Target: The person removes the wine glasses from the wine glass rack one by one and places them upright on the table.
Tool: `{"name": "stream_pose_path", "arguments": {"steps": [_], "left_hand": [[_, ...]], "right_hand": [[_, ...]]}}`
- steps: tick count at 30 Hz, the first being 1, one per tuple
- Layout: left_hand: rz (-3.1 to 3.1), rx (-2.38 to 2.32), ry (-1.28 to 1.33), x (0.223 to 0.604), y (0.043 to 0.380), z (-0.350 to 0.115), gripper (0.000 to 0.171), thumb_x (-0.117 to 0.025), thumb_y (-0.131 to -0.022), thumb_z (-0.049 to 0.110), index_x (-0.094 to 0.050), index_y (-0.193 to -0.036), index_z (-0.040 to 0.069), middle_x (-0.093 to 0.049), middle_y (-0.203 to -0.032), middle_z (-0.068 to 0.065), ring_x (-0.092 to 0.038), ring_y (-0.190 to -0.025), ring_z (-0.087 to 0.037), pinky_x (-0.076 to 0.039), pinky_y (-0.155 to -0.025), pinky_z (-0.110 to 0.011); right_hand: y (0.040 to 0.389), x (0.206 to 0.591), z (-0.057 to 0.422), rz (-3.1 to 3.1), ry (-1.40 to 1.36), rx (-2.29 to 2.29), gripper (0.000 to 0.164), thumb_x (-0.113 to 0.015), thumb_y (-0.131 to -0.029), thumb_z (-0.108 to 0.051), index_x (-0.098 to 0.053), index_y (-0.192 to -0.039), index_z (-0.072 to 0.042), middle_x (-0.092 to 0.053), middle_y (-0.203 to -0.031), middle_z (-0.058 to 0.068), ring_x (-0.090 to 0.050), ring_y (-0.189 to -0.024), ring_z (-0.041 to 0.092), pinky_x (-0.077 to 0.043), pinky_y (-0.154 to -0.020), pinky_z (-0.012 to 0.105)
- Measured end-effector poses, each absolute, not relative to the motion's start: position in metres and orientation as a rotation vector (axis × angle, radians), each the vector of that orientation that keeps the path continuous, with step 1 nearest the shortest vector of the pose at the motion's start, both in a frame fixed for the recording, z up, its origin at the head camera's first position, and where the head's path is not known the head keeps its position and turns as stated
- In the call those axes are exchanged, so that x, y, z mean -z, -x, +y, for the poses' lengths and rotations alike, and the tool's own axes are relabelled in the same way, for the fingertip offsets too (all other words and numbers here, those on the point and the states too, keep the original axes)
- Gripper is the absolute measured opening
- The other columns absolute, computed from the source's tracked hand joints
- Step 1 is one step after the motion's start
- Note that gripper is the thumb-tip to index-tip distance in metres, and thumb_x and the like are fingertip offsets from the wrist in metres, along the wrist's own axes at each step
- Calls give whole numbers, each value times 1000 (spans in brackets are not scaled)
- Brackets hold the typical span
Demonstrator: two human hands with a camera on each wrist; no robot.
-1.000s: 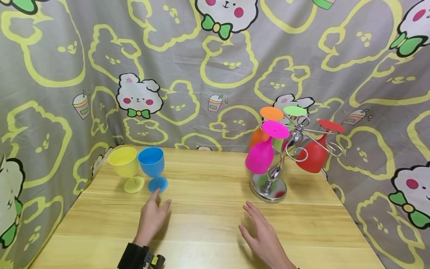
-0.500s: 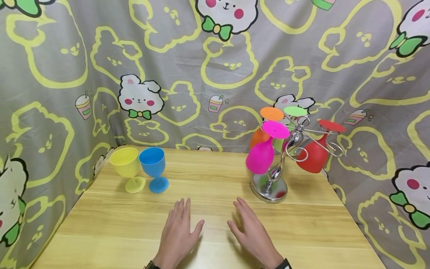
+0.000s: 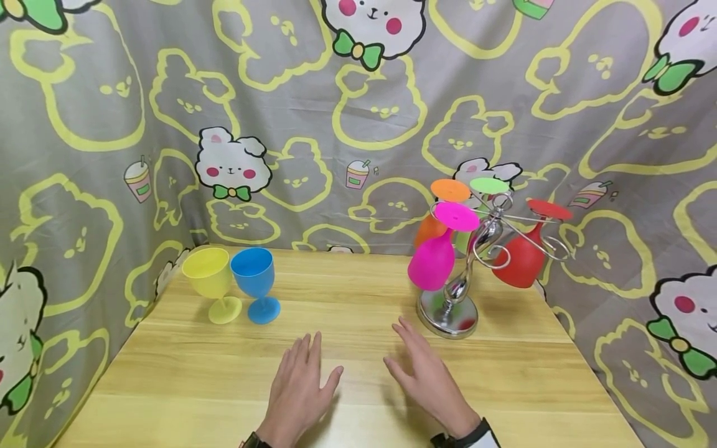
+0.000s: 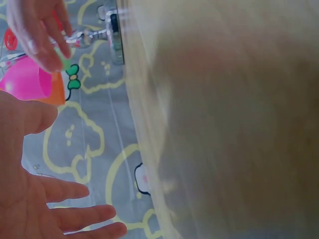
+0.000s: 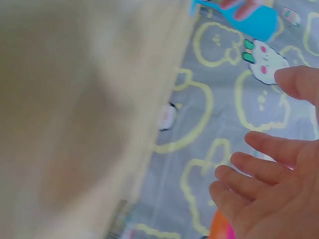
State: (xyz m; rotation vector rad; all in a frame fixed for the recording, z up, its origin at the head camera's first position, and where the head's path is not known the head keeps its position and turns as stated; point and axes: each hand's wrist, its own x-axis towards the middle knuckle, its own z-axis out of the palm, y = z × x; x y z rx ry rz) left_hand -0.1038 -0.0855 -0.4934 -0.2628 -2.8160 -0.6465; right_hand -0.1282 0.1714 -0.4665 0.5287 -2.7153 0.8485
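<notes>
Palm inward and fingers extended, my left hand (image 3: 299, 391) is over the front middle of the table, holding nothing. My right hand (image 3: 430, 381) faces it with straight fingers, just in front of a chrome cup rack (image 3: 448, 314). Upside down on the rack hang a magenta goblet (image 3: 432, 264), an orange goblet (image 3: 428, 231), a red goblet (image 3: 520, 260) and a light green goblet (image 3: 490, 185), the last mostly hidden. A yellow goblet (image 3: 207, 272) and a blue goblet (image 3: 253, 272) stand upright side by side at the back left, beyond my left hand.
The wooden table (image 3: 336, 298) reaches back to a grey cartoon-print curtain (image 3: 313, 93), which also runs down both sides. Curled wire arms (image 3: 551, 246) stick out from the rack's top on the right. Each wrist wears a dark strap (image 3: 476, 434).
My left hand has moved from the blue goblet's foot rightward and back toward me, its fingers now extended. The right hand has shifted only slightly. The goblets and rack stay put.
</notes>
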Motion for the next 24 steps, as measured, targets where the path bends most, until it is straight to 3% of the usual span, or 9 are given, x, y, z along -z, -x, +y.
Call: {"name": "stream_pose_path", "arguments": {"steps": [7, 15, 19, 24], "left_hand": [[-2810, 670, 264, 491, 107, -88, 76, -60, -106, 47, -44, -156, -8, -48, -154, -33, -44, -145, -49, -35, -120, -61], [-2793, 668, 274, 492, 108, -89, 73, -62, -106, 43, -46, -155, -8, -50, -152, -33, -46, -143, -50, -38, -119, -60], [-2775, 679, 285, 491, 109, -88, 72, -62, -106, 42, -46, -154, -9, -51, -151, -33, -46, -142, -50, -38, -118, -61], [-2781, 723, 278, 490, 107, -86, 72, -62, -106, 42, -46, -155, -8, -50, -152, -33, -45, -143, -51, -38, -118, -63]], "right_hand": [[134, 410, 188, -2584, -614, -829, 62, -83, -95, -18, -57, -149, -1, -52, -158, 18, -51, -142, 40, -46, -111, 61], [134, 341, 201, -2318, -706, -701, 61, -85, -88, -2, -62, -144, -2, -65, -143, 13, -64, -129, 32, -54, -104, 52], [140, 310, 206, -2247, -718, -623, 65, -86, -86, 1, -61, -146, -1, -65, -144, 13, -62, -132, 32, -54, -103, 52], [152, 276, 211, -2361, -685, -544, 69, -83, -90, -2, -54, -153, 0, -57, -152, 19, -52, -141, 38, -50, -106, 62]]}}
